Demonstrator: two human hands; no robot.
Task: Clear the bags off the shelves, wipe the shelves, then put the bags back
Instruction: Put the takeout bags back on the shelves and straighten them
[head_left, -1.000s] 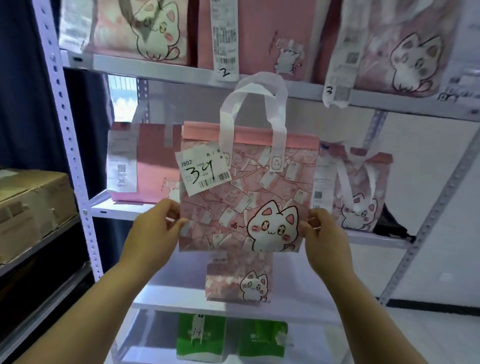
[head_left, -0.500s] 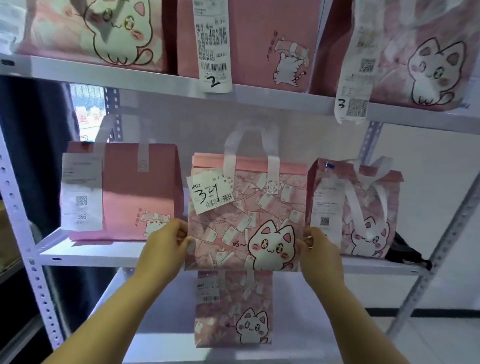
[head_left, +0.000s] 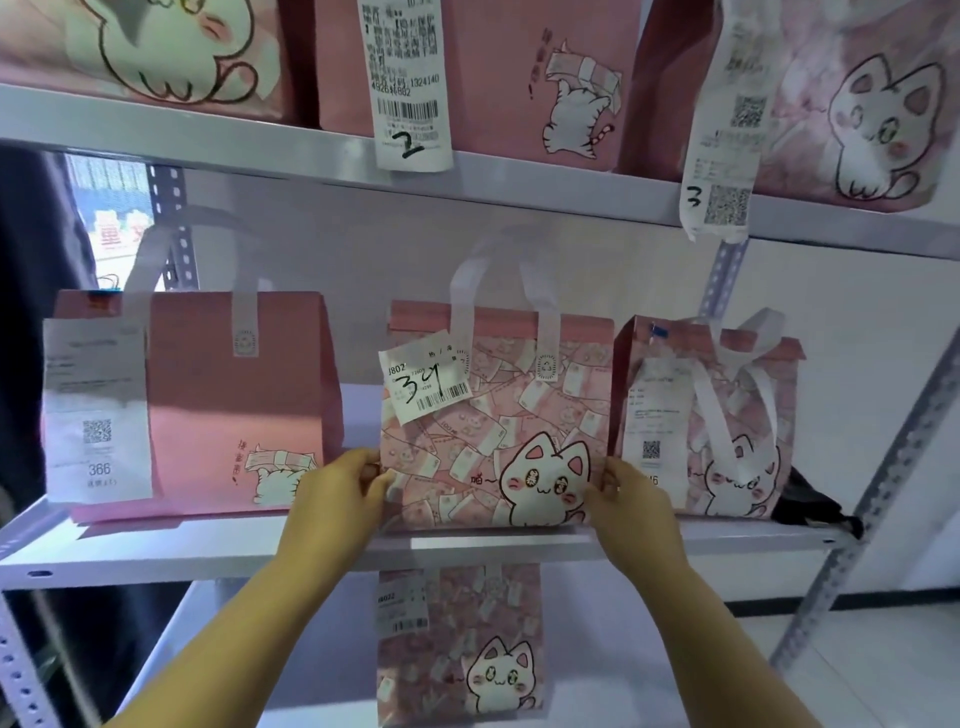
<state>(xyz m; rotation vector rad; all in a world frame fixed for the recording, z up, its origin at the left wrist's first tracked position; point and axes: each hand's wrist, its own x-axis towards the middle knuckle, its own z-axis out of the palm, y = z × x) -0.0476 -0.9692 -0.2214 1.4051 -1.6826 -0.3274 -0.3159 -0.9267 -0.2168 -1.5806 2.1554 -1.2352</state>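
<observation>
Pink bag (head_left: 493, 431) (tag 34) has come down onto the shelf (head_left: 182, 545).

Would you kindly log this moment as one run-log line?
left hand: grips pink cat-print tote bag, lower left edge | right hand: grips lower right edge | bag: upright on white metal shelf

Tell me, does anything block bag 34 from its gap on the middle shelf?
Nothing visible does: bag 34 sits in the free gap between the plain pink bag and the cat bag on its right.
</observation>
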